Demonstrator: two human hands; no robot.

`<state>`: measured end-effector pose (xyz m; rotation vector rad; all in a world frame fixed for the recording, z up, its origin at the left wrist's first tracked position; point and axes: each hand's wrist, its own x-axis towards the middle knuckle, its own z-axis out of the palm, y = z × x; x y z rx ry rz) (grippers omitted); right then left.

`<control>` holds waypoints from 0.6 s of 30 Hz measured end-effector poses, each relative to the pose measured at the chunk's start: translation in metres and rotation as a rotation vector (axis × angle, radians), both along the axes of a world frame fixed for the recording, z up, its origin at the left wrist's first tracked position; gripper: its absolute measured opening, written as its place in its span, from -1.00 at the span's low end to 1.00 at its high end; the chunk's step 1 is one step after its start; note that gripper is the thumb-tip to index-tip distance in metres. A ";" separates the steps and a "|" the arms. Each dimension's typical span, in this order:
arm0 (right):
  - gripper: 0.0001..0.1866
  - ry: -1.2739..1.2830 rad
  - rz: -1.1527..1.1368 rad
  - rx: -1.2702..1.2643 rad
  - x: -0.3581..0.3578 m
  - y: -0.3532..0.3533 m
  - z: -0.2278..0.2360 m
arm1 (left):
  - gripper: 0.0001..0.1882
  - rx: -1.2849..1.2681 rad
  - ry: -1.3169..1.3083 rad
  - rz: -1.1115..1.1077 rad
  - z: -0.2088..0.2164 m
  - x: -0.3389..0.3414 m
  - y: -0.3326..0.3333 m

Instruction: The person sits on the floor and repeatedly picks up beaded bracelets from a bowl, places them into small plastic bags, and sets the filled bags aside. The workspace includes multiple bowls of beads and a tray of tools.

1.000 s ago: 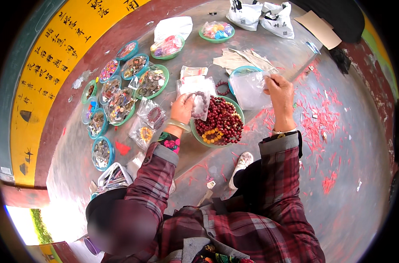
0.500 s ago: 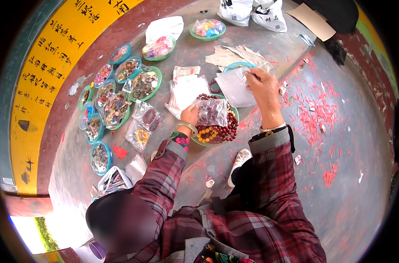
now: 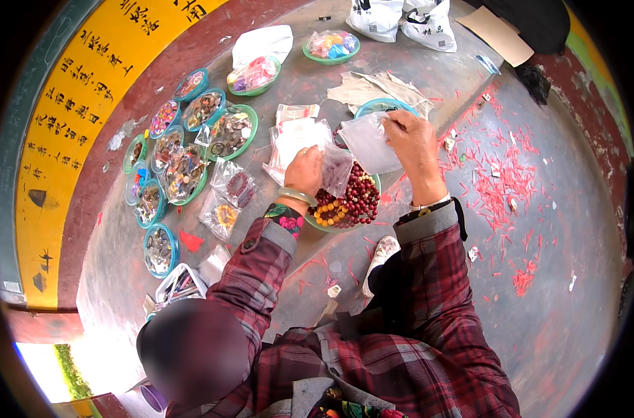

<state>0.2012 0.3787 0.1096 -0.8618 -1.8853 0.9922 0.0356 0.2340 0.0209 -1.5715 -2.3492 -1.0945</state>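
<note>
My right hand (image 3: 410,138) is closed, its fingers pinching the top edge of a clear plastic bag (image 3: 368,145) that looks flat and pale. Lower and to the left, my left hand (image 3: 306,172) is closed on another clear plastic bag (image 3: 337,169), reddish and see-through; whether anything lies in it I cannot tell. That bag hangs over the far part of a green bowl filled with dark red and orange bead strings (image 3: 358,198). Partly under my left fingers lies a stack of white plastic bags (image 3: 297,143).
A blue bowl (image 3: 386,106) stands beyond my right hand. Several bowls of trinkets (image 3: 184,174) crowd the left, with bagged bracelets (image 3: 227,198) nearer. White shopping bags (image 3: 428,26) sit at the far edge. Red paper scraps (image 3: 501,188) litter the lower floor at right.
My left hand has moved slightly up and right, over the edge of the white stack, and the bag in it has tilted. My right hand has shifted slightly left and down.
</note>
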 end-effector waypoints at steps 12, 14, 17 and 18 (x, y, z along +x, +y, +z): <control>-0.83 -0.003 0.022 0.009 -0.001 -0.003 -0.001 | -0.72 0.059 -0.367 0.007 0.003 -0.013 0.001; -0.83 -0.019 0.032 0.007 -0.001 -0.004 0.001 | -0.73 0.107 -0.427 -0.055 0.004 -0.010 0.005; -0.83 -0.028 0.033 0.009 -0.001 -0.003 -0.003 | -0.74 0.143 -0.479 -0.104 0.014 -0.004 0.007; -0.83 -0.030 0.029 0.014 -0.001 -0.002 -0.003 | -0.74 0.133 -0.486 -0.110 0.019 -0.002 0.007</control>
